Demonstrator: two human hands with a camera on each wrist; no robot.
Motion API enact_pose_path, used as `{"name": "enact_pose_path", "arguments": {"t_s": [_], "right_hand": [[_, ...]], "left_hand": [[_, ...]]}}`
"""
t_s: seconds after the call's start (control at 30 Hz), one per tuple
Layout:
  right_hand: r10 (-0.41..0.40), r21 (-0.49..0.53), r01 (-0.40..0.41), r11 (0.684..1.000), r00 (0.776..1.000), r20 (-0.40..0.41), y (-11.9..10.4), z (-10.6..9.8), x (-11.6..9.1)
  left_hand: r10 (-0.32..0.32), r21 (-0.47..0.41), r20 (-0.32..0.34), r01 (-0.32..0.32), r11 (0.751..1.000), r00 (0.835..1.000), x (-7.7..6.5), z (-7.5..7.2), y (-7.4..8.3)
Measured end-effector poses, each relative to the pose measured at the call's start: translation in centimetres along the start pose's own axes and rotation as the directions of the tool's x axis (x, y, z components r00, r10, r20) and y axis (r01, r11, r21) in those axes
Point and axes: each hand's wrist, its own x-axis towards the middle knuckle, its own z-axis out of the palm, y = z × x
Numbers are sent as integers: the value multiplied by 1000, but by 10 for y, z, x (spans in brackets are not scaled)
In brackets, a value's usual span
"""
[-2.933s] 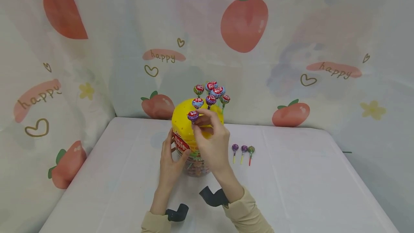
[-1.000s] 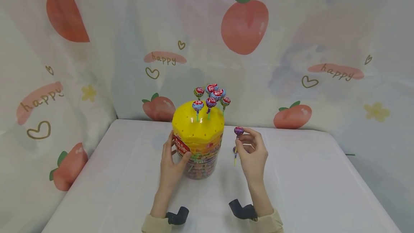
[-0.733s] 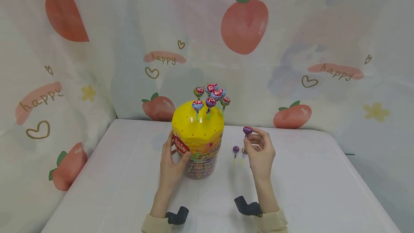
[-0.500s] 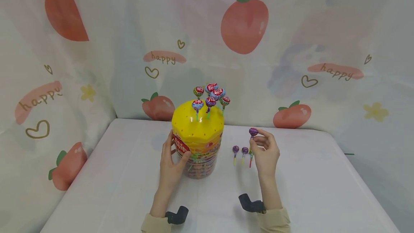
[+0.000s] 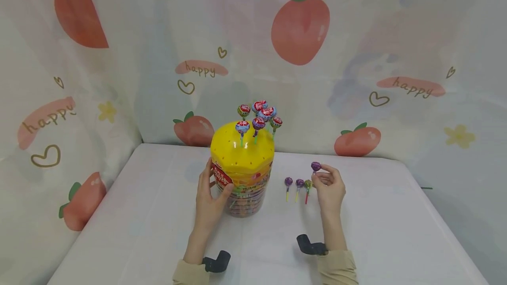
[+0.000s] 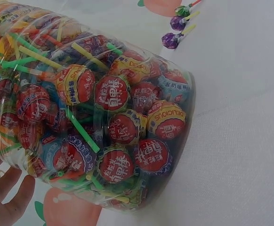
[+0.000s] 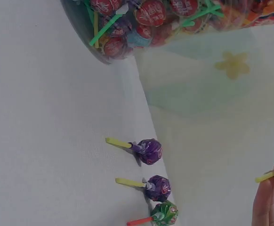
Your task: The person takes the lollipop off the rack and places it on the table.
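The jar [image 6: 127, 108] is clear, glossy plastic, its lid [image 5: 233, 149] smooth and shiny. Wrappers [image 7: 150, 151] look glossy and crinkled, the tabletop [image 5: 388, 223] matt.

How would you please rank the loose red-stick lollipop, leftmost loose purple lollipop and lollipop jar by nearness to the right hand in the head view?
1. Red-stick lollipop: left of the right hand.
2. Leftmost loose purple lollipop: farther left.
3. Lollipop jar: farthest left.
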Motion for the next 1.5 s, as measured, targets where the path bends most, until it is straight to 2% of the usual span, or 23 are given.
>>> {"name": "enact_pose_path", "arguments": {"t_s": [0.2, 0.47, 0.7, 0.87, 1.1, 1.5], "right_hand": [[95, 8, -96, 995, 995, 24, 15, -5, 9], [182, -19, -182, 983, 981, 71, 32, -11, 15], [236, -145, -223, 964, 969, 74, 43, -13, 18], [227, -249, -206, 946, 972, 59, 51, -12, 19], [147, -443, -118, 888, 989, 31, 60, -12, 19], [130, -495, -88, 865, 990, 52, 62, -12, 16]], "left_hand": [[2, -7, 5, -2, 1000, 1000, 0, 0, 1], [-5, -2, 1, 5, 1000, 1000, 0, 0, 0], [2, -8, -1, -2, 1000, 1000, 0, 0, -1], [7, -5, 0, -7, 1000, 1000, 0, 0, -2], [9, -10, 8, -9, 1000, 1000, 1, 0, -2], [5, -7, 4, -5, 1000, 1000, 1, 0, -3]]}}
